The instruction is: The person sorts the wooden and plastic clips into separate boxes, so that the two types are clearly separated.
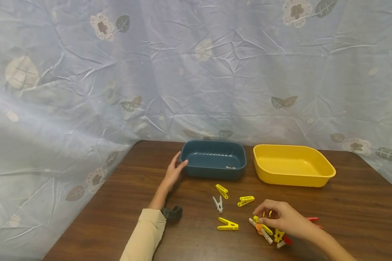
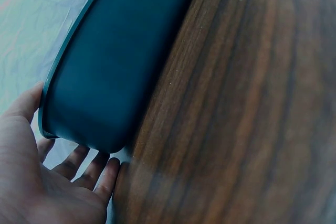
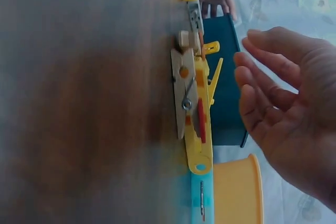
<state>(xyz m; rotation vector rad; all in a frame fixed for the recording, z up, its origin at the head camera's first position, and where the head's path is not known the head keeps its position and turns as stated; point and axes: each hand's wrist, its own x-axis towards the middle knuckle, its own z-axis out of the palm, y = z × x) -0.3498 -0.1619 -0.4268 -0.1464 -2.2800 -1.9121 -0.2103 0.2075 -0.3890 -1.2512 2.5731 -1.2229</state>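
My left hand (image 1: pixel 173 174) rests against the left end of a dark blue tub (image 1: pixel 212 173). In the left wrist view its fairly straight fingers (image 2: pixel 93 167) spread beside the end wall, the thumb at the rim. Over a small heap of clothespins hovers my right hand (image 1: pixel 285 218), thumb and fingertips bent loosely toward each other. The right wrist view shows nothing between its fingers (image 3: pixel 251 103) and a gap to the heap. That heap holds wooden clothespins (image 3: pixel 180 69), yellow clothespins (image 3: pixel 207 153), red pieces and a light blue clothespin (image 3: pixel 196 198). The hand partly hides it in the head view.
A yellow tub (image 1: pixel 292 179) stands right of the blue one. Between the tubs and the heap lie loose clothespins: a grey clothespin (image 1: pixel 220 207), a yellow clothespin (image 1: pixel 228 227) and two more yellow ones. Behind the brown table (image 1: pixel 124 203) hangs a patterned curtain (image 1: pixel 196 79).
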